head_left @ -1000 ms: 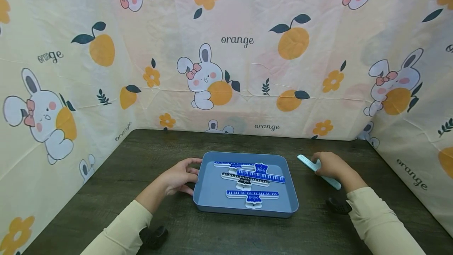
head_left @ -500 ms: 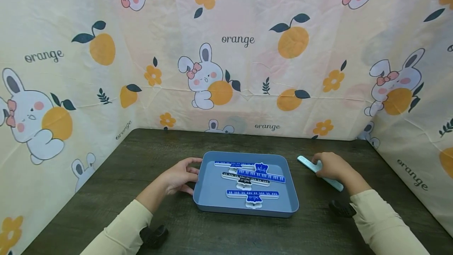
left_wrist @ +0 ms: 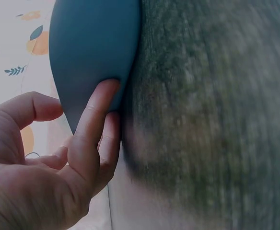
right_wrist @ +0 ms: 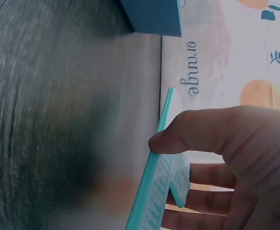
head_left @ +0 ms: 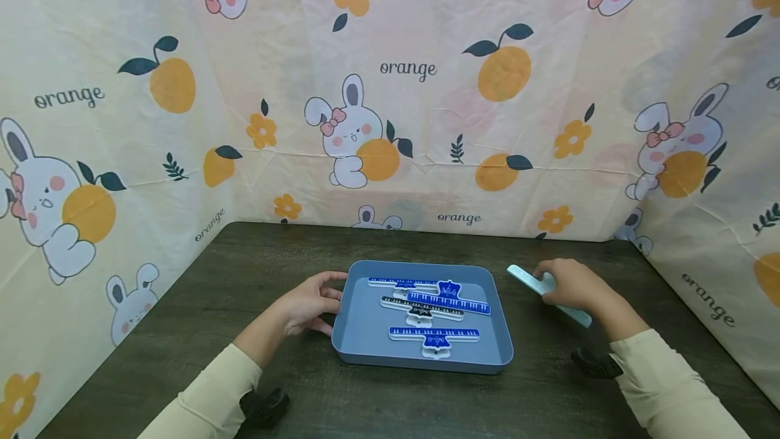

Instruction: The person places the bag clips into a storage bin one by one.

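Note:
My left hand (head_left: 309,305) rests against the left end of a blue-grey tray (head_left: 365,351), its fingers touching the outer wall (left_wrist: 89,52). To the right of the tray, my right hand (head_left: 573,284) pinches a pale turquoise sheet-music clip (head_left: 575,316) with a piano-key pattern. In the right wrist view the thumb presses on the bar of this clip (right_wrist: 154,191), with other fingers behind it. Inside the tray lie several similar clips: a blue one (head_left: 451,302) overlapping others, a black one (head_left: 396,303), and a separate blue one (head_left: 434,336) nearer the front.
A dark wood-grain table (head_left: 292,249) carries the tray. Fabric printed with rabbits and oranges (head_left: 378,120) hangs around its back and sides. Dark wrist-worn devices (head_left: 265,408) sit beneath both forearms.
My right forearm has shifted slightly to the right, and the turquoise clip has moved a little left at its far end. My left hand and the tray stay in place.

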{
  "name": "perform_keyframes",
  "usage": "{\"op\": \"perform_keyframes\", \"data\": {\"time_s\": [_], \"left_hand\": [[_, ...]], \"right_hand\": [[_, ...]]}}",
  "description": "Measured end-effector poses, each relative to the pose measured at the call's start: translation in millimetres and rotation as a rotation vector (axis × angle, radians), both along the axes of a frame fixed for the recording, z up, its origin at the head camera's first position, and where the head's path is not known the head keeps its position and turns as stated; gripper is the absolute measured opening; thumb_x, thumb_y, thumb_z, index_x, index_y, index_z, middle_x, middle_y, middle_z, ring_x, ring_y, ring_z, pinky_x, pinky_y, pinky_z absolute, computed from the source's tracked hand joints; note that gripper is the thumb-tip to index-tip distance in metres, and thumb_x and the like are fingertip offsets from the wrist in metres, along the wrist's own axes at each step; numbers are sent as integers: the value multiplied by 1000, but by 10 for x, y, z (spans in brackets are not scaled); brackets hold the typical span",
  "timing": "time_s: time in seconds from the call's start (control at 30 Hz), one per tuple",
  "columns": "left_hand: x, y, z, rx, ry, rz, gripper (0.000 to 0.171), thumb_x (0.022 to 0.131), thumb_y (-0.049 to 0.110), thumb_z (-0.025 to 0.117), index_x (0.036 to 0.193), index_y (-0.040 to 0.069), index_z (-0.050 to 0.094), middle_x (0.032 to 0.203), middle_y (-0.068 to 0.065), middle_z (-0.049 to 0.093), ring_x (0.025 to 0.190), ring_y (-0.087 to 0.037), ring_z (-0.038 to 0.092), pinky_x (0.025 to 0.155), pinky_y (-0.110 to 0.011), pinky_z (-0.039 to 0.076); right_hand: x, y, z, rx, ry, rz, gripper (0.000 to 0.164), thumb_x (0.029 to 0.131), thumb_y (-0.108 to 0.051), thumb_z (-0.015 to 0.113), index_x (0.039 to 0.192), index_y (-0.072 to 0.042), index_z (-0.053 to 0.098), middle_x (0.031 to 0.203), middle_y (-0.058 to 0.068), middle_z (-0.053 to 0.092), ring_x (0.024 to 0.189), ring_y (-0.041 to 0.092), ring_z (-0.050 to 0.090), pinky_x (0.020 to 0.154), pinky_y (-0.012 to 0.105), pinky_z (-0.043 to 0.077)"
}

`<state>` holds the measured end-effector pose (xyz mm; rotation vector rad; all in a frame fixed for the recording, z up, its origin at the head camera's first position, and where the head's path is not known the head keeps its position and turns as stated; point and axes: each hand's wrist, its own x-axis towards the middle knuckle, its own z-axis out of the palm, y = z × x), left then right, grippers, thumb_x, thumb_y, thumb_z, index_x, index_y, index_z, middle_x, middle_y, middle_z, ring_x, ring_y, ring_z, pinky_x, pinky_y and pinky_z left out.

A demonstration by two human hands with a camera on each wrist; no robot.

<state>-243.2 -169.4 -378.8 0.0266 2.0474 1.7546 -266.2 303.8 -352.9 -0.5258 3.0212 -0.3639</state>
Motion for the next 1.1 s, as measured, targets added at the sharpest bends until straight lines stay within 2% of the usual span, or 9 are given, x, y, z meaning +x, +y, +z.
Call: {"op": "perform_keyframes", "data": {"time_s": [0.4, 1.1], "left_hand": [[29, -4, 22, -14, 2, 15, 70, 85, -11, 57, 148, 7, 33, 122, -22, 58, 92, -29, 67, 59, -46, 57], [33, 9, 25, -8, 7, 6, 70, 84, -11, 57, 148, 6, 33, 122, -23, 58, 93, -29, 67, 59, -45, 57]], "right_hand": [[92, -195, 171, 7, 72, 89, 31, 71, -7, 77, 101, -3, 70, 94, 10, 67, 75, 20, 56, 65, 41, 49], [289, -496, 432, 5, 129, 163, 31, 72, -8, 79, 102, -9, 70, 101, 9, 66, 81, 21, 57, 68, 42, 50]]}}
